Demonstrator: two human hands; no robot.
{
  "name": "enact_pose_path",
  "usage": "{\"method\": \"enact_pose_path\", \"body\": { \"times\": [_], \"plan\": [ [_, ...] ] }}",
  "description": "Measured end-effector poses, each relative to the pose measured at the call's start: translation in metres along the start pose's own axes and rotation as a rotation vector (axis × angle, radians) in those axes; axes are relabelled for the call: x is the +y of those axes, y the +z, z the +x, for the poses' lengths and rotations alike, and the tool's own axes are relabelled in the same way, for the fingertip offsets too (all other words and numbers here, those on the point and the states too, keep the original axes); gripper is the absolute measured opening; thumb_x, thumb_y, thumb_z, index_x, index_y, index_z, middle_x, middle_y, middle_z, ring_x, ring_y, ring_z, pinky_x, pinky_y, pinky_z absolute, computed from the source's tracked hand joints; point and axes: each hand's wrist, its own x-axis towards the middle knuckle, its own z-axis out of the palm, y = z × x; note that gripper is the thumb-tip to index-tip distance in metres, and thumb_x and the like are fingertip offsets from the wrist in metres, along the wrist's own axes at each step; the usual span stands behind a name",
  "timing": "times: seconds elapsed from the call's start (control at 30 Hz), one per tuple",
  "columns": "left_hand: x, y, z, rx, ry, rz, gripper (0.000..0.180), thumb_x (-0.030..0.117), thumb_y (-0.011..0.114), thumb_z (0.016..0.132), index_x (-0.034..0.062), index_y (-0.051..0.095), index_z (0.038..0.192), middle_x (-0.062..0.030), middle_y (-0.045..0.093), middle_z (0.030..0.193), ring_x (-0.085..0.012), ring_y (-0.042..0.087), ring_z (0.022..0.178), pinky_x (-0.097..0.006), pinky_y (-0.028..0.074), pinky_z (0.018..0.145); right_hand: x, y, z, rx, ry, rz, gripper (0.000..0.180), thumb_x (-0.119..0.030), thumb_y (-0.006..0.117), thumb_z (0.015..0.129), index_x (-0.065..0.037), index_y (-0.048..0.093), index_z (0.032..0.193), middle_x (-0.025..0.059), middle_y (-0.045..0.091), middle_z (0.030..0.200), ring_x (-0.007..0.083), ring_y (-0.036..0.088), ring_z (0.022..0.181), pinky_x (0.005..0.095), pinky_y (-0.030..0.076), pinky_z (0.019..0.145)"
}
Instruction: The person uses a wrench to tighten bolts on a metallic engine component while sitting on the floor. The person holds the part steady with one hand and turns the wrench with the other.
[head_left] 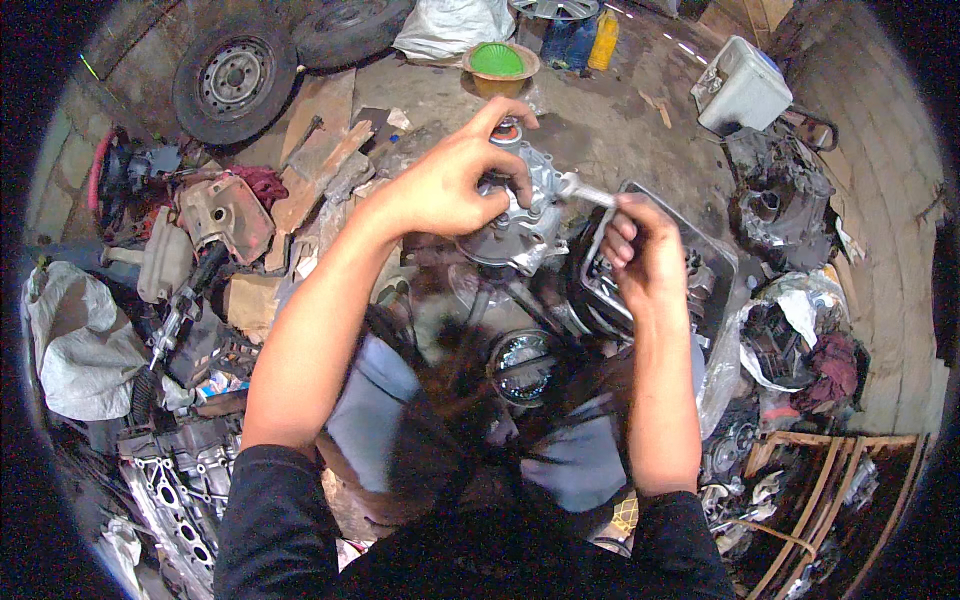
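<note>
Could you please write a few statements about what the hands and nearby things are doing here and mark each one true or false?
1. The left hand rests on the grey metal engine part. True.
2. The right hand is empty. False: it grips a metal wrench.
3. A wheel with tyre lies at upper left. True.
4. The green bowl sits on the engine part. False: it stands apart, farther back on the floor.

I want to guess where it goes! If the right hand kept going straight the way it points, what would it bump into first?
The right hand grips a silver wrench pointing up-left. Straight on, it would probably meet the grey metal engine part first, then the left hand holding it, though depth is hard to judge.
</note>
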Motion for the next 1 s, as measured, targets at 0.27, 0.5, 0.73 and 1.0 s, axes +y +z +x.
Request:
{"method": "enact_pose_path", "body": {
  "times": [0.27, 0.5, 0.73, 1.0],
  "plan": [
    [0.002, 0.001, -0.002, 0.008, 0.016, -0.039, 0.040, 0.002, 0.061, 0.063, 0.0112, 0.080, 0.097, -0.0164, 0.043, 0.143, -0.0360, 0.038, 0.142, -0.046, 0.027, 0.123, 0.010, -0.002, -0.029, -0.194, 0.218, 0.341, 0.032, -0.021, 0.062, 0.095, -0.002, 0.060, 0.121, 0.0163, 0.069, 0.108, 0.0308, 0.066, 0.089, 0.0448, 0.052, 0.077],
    [0.000, 0.002, 0.001, -0.004, 0.021, -0.015, 0.040, 0.002, 0.061, 0.063, 0.0108, 0.080, 0.097, -0.0174, 0.042, 0.145, -0.0365, 0.037, 0.143, -0.045, 0.027, 0.123, 0.049, 0.022, -0.064, -0.591, 0.348, 0.550, 0.042, -0.031, 0.047, 0.107, -0.010, 0.055, 0.142, 0.0022, 0.071, 0.109, 0.0207, 0.052, 0.089, 0.0340, 0.044, 0.069],
    [0.000, -0.001, 0.000, -0.012, 0.023, -0.018, 0.040, 0.003, 0.061, 0.063, 0.0110, 0.080, 0.097, -0.0176, 0.042, 0.144, -0.0362, 0.036, 0.143, -0.045, 0.027, 0.123, 0.053, 0.022, -0.065, -0.395, 0.243, 0.299, 0.035, -0.032, 0.053, 0.105, -0.004, 0.067, 0.119, 0.0144, 0.072, 0.114, 0.0177, 0.062, 0.082, 0.0319, 0.047, 0.066],
    [-0.001, 0.001, -0.001, -0.013, 0.022, -0.015, 0.041, 0.003, 0.061, 0.063, 0.0116, 0.081, 0.097, -0.0171, 0.043, 0.144, -0.0355, 0.037, 0.143, -0.045, 0.027, 0.123, 0.057, 0.034, -0.070, -0.360, 0.193, -0.397, 0.035, -0.026, 0.059, 0.100, 0.007, 0.071, 0.098, 0.0192, 0.073, 0.078, 0.0113, 0.056, 0.050, 0.0241, 0.043, 0.044]
  ]
}}
